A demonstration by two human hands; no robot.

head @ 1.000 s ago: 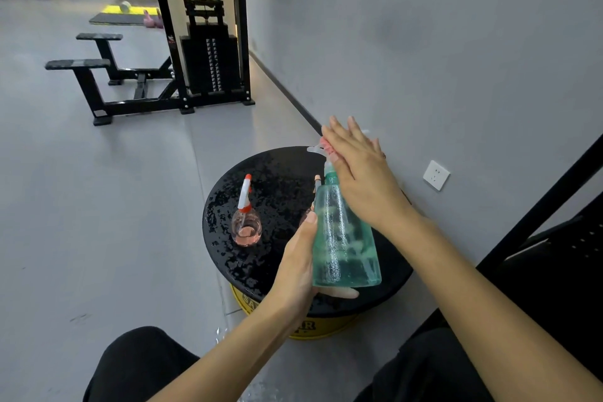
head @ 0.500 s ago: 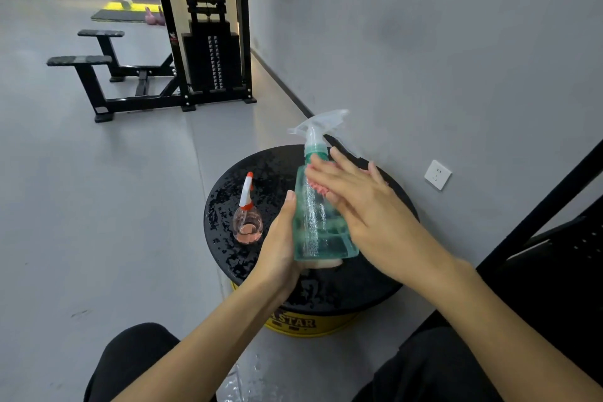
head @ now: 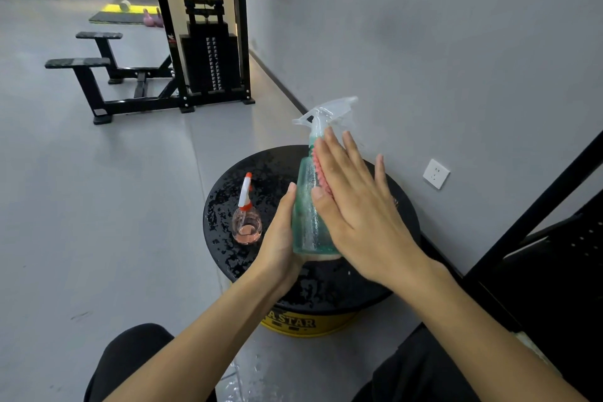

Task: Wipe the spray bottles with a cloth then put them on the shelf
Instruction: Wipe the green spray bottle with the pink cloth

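- Gym floor, grey wall, low round black top [head: 339, 290] that looks wet: that's yr work surface.
- Green bottle [head: 306, 219] is in yr hands just above the top's near half, roughly upright w/ a slight tilt, trigger head up.
- L hand [head: 280, 238] grips it low: thumb up the side, fingers curled under the base.
- R hand [head: 355, 206] is flat, fingers straight & a bit spread, pressing the pink cloth [head: 321, 173] onto the bottle's side. Only a strip of cloth shows past yr palm.
- Small pink bottle [head: 247, 222] stands on the top, left of the green one, near but apart.
- Risks:
  - Bottle looks wet & yr grip sits low, so a hard stroke could twist it out of yr L hand.
  - Cloth is pressed, not pinched, so it may slide off & drop.
  - A wide L-arm move could tip the small bottle.
- Room:
  - Wall & socket [head: 436, 174] are close on the far right.
  - Dark frame [head: 535, 207] is at yr right, prob. the shelf, but can't tell.
  - Floor is open to the left.
  - Weight machine [head: 208, 52] is well apart.
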